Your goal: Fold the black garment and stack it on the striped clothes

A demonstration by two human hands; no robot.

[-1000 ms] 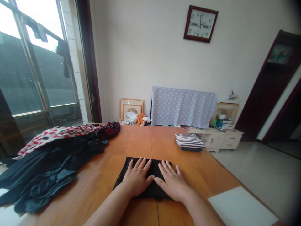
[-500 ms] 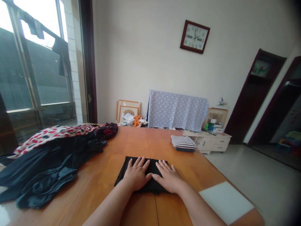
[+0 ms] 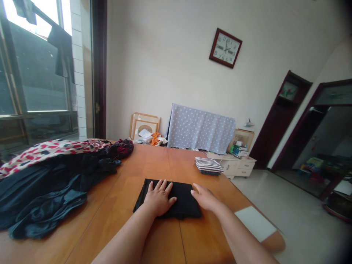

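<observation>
Black garment (image 3: 181, 194): folded flat rectangle, matte soft cloth, on glossy wooden bench (image 3: 154, 165). Left hand (image 3: 158, 198) flat, fingers spread, pressing it; right hand (image 3: 205, 198) open at its edge, gripping nothing.

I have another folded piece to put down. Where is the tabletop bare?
Bare wood lies between the black folded cloth and the striped folded stack, and beyond the cloth toward the far edge. The left side is crowded by the heap of dark clothes.

Bare forearms, no sleeves, left hand (image 3: 158, 198), right hand (image 3: 205, 198)
</observation>
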